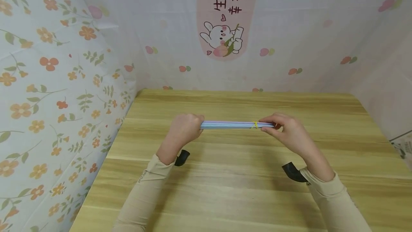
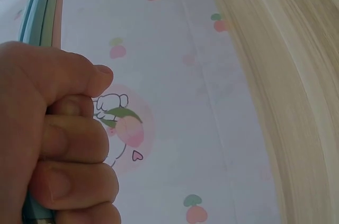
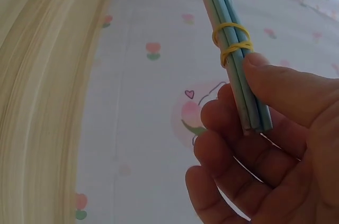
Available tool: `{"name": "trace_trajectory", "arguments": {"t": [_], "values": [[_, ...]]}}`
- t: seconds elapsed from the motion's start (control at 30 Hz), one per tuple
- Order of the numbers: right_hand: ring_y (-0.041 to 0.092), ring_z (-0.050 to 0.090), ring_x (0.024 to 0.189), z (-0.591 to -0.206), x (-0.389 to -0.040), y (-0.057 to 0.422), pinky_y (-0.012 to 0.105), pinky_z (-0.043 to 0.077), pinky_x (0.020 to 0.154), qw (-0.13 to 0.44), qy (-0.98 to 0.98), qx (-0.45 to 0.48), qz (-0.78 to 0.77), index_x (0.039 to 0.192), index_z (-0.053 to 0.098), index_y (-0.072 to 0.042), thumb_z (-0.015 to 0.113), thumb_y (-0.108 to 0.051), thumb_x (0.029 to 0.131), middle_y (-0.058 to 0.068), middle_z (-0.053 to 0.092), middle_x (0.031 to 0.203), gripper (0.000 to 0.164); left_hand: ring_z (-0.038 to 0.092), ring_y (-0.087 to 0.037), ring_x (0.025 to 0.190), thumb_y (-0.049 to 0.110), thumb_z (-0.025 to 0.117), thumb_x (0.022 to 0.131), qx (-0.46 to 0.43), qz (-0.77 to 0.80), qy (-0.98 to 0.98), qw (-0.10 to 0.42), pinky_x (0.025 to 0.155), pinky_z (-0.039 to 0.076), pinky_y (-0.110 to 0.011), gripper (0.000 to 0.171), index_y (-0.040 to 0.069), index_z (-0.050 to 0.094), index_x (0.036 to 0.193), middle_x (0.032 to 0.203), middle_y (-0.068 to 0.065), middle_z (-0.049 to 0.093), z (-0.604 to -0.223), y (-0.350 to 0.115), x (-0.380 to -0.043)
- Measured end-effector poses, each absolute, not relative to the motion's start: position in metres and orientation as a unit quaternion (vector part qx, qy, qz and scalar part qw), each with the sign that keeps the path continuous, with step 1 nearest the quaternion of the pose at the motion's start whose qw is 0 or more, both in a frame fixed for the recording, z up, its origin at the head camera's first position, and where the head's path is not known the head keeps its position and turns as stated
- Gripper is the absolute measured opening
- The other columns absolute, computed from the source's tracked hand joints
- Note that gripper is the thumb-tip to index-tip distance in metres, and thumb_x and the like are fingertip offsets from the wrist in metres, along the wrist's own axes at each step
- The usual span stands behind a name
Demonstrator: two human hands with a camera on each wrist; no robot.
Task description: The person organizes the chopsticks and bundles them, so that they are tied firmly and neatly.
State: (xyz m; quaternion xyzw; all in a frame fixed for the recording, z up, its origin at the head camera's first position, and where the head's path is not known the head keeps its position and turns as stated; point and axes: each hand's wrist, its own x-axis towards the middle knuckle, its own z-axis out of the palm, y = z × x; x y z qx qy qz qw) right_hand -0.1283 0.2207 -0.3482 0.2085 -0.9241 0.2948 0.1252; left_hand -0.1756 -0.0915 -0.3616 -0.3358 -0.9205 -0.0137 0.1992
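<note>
A bundle of slim pastel pencils (image 1: 228, 125), blue, green and pink, is held level above the table. My left hand (image 1: 186, 128) grips its left end in a fist; in the left wrist view the fingers (image 2: 74, 139) curl right round the pencils. A yellow rubber band (image 3: 233, 44) is wound round the bundle near its right end. Beside the band, my right hand (image 1: 286, 130) pinches that end between thumb and fingers. In the right wrist view the blunt pencil ends (image 3: 257, 127) show close to the palm. The left ends are mostly hidden by the fist.
Beneath both hands lies a wood-grain table (image 1: 225, 196). White printed cloth (image 1: 154, 20) hangs behind it, and a flowered cloth (image 1: 48, 99) runs along the left side. Black curved pieces (image 1: 293, 173) stick out near both wrists.
</note>
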Motion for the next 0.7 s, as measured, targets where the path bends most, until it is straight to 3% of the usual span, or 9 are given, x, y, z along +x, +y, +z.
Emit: {"name": "trace_trajectory", "arguments": {"t": [0.33,0.7], "values": [[0.004,0.058,0.074,-0.347,-0.127,0.208,0.022,0.047,0.065,0.149,-0.909,0.248,0.300,0.098,0.071,-0.005,0.076,-0.003,0.076,-0.001,0.068,0.089,0.023,0.018,-0.009,0.050,0.007,0.065,0.082,-0.332,-0.008,-0.922,0.199,0.043,0.017,-0.022,0.037,0.016,0.036,0.060,0.055,0.006,0.020,-0.361,-0.089,-0.174],[0.003,0.053,0.066,-0.352,-0.131,0.200,0.019,0.043,0.055,0.166,-0.900,0.254,0.314,0.105,0.071,-0.006,0.078,-0.004,0.074,-0.005,0.064,0.081,0.032,0.020,-0.009,0.050,0.008,0.064,0.084,-0.315,-0.027,-0.932,0.176,0.043,0.018,-0.022,0.033,0.015,0.041,0.061,0.055,0.005,0.023,-0.356,-0.087,-0.172]]}}
